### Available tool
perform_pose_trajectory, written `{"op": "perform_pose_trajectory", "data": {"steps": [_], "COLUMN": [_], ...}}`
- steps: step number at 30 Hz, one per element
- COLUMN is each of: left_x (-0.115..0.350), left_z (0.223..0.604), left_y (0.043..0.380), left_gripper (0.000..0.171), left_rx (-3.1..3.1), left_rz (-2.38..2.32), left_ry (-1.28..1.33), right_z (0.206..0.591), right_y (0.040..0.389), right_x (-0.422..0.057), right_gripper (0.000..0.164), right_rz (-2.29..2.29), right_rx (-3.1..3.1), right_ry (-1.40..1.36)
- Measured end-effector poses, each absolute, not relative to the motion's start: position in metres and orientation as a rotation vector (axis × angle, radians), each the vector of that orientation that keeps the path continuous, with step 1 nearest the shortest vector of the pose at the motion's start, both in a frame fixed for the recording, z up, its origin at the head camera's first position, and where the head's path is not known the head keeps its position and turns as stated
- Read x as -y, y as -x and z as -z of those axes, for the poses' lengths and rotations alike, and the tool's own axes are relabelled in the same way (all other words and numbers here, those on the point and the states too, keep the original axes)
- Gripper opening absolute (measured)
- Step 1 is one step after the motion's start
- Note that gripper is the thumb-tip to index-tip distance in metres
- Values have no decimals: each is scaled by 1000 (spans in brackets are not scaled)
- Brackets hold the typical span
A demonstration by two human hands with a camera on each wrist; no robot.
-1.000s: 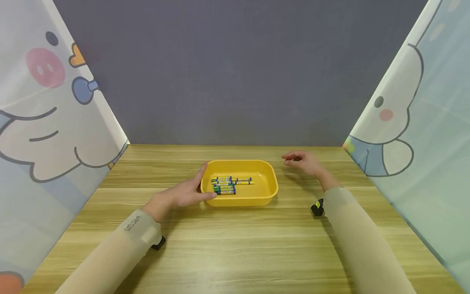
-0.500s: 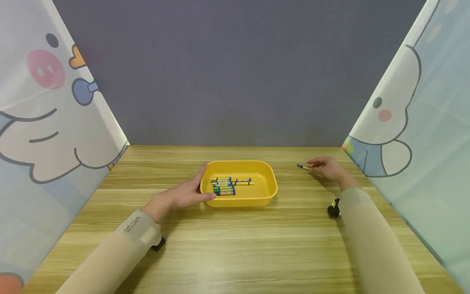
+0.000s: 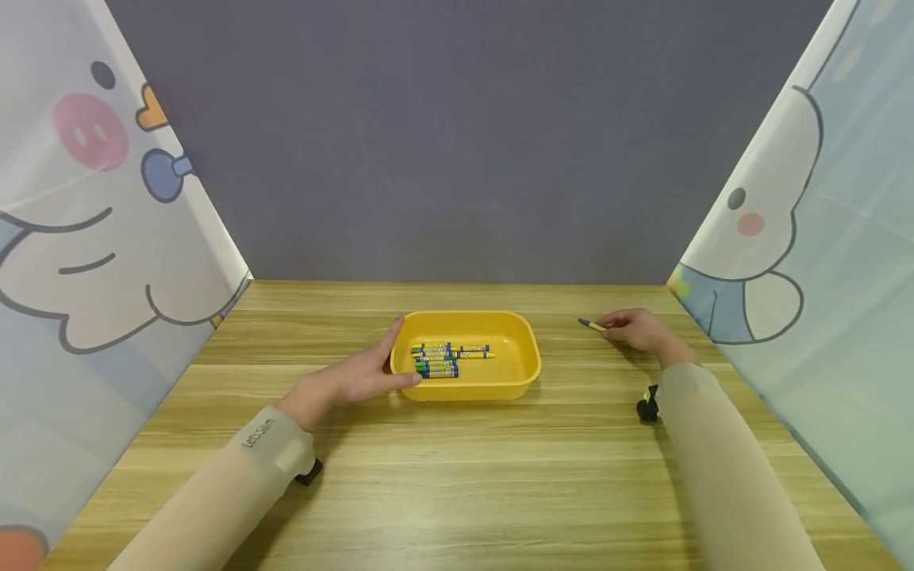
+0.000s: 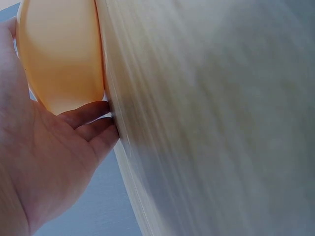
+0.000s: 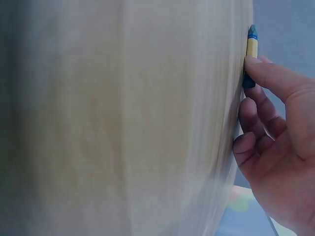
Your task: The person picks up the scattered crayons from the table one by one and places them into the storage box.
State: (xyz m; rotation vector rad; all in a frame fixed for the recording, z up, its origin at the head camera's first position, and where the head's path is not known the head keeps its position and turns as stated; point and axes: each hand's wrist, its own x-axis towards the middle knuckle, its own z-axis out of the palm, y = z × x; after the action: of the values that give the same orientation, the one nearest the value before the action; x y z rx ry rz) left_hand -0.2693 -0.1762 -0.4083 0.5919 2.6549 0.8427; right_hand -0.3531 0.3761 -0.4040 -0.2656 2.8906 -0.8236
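Note:
A yellow tray [image 3: 493, 391] stands mid-table with several yellow-wrapped crayons [image 3: 437, 362] lying in its left half. My left hand [image 3: 360, 375] holds the tray's left end, the thumb over the front rim and the forefinger at the back corner. From the left wrist view, its other fingers rest along the tray's outer wall [image 4: 64, 54] and reach down to the table. Right of the tray, my right hand [image 3: 638, 331] pinches a dark-tipped crayon [image 5: 252, 46] at its blunt end between thumb and forefinger. That crayon lies on or just above the table; which one I cannot tell.
The wooden table [image 3: 457, 476] runs back to a dark grey panel [image 3: 457, 159]. Cartoon-printed cloths, one on the left [image 3: 78, 262] and one on the right [image 3: 842, 277], border the table.
My right hand has moved right, away from beside the tray, and its fingers have come together on the crayon. My left hand and the tray have stayed put.

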Motion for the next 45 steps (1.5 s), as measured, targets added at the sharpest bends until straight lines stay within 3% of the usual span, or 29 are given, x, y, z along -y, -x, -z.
{"op": "perform_pose_trajectory", "data": {"steps": [10, 25, 45], "left_x": [175, 175, 176], "left_z": [404, 404, 407], "left_y": [270, 270, 270], "left_gripper": [124, 125, 124], "left_rx": [-2656, -2654, -2654], "left_rz": [-813, -813, -838], "left_ry": [-593, -587, -599], "right_z": [396, 368, 383], "right_y": [351, 330, 331], "right_x": [-354, -271, -188], "right_gripper": [38, 29, 22], "right_rz": [923, 1091, 1185], "right_rx": [-2863, -2801, -2662], "right_ry": [419, 669, 941]}}
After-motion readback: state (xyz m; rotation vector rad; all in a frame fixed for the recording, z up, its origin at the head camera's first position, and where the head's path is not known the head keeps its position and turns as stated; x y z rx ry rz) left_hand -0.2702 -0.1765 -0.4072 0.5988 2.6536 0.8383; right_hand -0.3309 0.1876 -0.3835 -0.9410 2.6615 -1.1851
